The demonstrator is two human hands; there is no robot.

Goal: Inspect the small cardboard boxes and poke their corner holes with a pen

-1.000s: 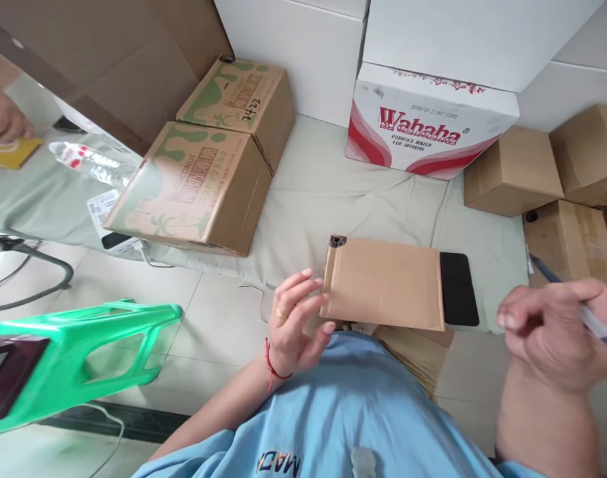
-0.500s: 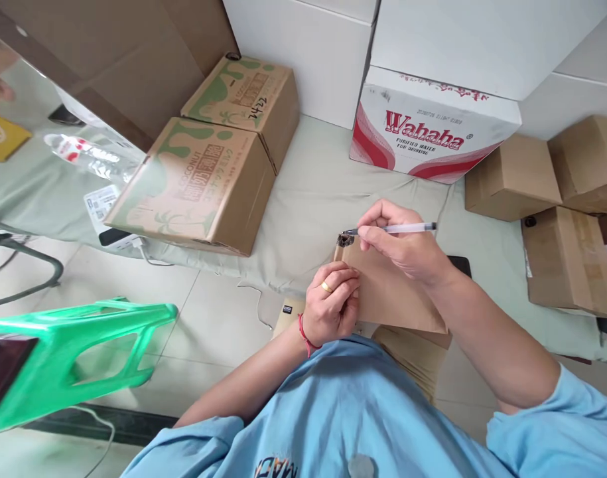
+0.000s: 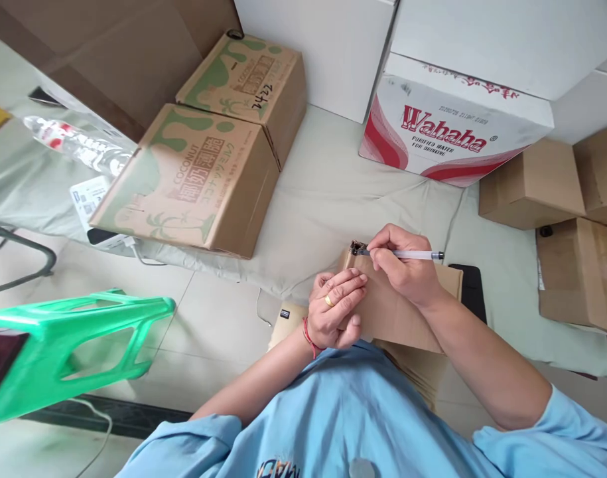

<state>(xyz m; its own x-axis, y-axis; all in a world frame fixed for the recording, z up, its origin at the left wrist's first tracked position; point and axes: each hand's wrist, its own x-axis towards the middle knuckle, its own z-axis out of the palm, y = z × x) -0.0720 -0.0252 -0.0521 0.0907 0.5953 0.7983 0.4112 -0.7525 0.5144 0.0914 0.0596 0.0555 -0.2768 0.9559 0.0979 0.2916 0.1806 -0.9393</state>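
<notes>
**Pen [image 3: 417, 255] at the dark corner of the cardboard box [image 3: 387, 315]**

The work looks under way rather than finished: the right hand [image 3: 406, 267] has the pen's tip end at the dark corner [image 3: 355, 247] of the box, just past its fingertips. That corner is blackened and ragged. Whether this is ink, damage or both cannot be told at this size, so how much of the work there is done is also unclear. The pen has not been put down, and the parts of the box's upper face that show beyond the fingers are plain brown, with no writing that can be made out.

The right fingers are closed around the pen in a writing grip, its clear barrel sticking out behind them and its dark end pointing away. The left fingers are stretched out side by side over the left edge of the box, with the thumb apart from them; they seem to steady it rather than clasp it.

The box lies under both hands, at the front edge of the cloth-covered tabletop [image 3: 323, 199]. It is flat and tan, with straight edges apart from the corner by the pen; the right forearm hides part of it. To the right of the right fingers, just beside the box, lies a flat black thing [image 3: 475, 292], perhaps a phone.
</notes>
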